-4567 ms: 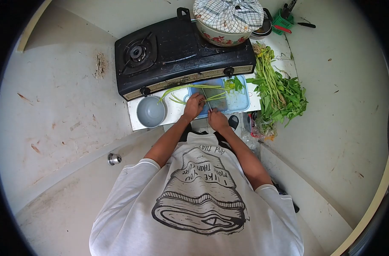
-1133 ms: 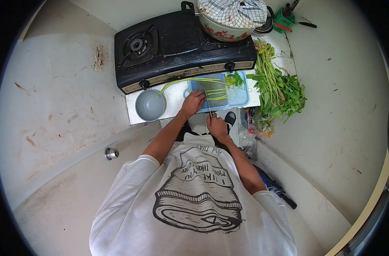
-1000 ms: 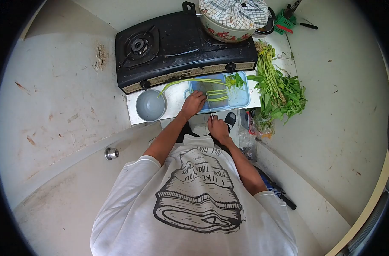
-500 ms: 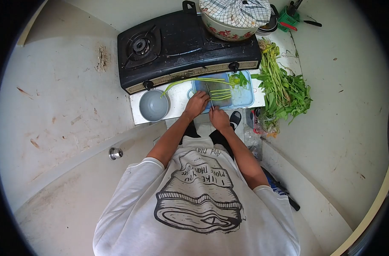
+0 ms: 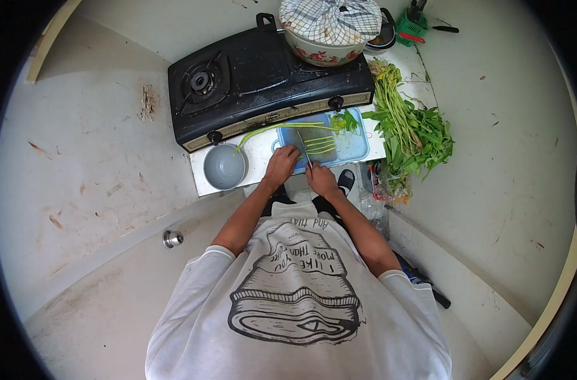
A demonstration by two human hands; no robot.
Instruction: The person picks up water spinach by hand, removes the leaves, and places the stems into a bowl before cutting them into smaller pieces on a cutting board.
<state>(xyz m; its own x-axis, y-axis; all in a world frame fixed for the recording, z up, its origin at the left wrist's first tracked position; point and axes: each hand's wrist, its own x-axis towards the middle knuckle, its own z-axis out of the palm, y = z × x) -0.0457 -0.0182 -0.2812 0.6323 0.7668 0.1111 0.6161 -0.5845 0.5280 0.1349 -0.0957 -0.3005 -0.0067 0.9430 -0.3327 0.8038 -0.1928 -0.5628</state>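
Note:
My right hand [image 5: 322, 180] is closed around the handle of a knife [image 5: 302, 143], its blade slanting up and left over a blue cutting board [image 5: 362, 147]. Just right of the blade, several cut green vegetable stems [image 5: 320, 145] lie side by side. My left hand [image 5: 282, 166] rests at the board's left front edge, fingers curled together beside the blade. Whatever those fingers hold is hidden. Longer green stems [image 5: 263, 130] stretch across the board's back edge toward a grey bowl [image 5: 225, 166]. Loose leaves [image 5: 344, 121] lie at the board's back right.
A black two-burner gas stove [image 5: 263, 82] stands behind the board, carrying a cloth-covered pot [image 5: 323, 54]. To the right lies a big bunch of leafy greens [image 5: 421, 130]. A green basket [image 5: 410, 28] with utensils sits farther back, and a plastic bag [image 5: 389, 183] is below the greens.
My left hand has drawn back slightly toward me, away from the stem ends. The knife stays in my right hand, slightly left of the stems. The whole view has shifted a little.

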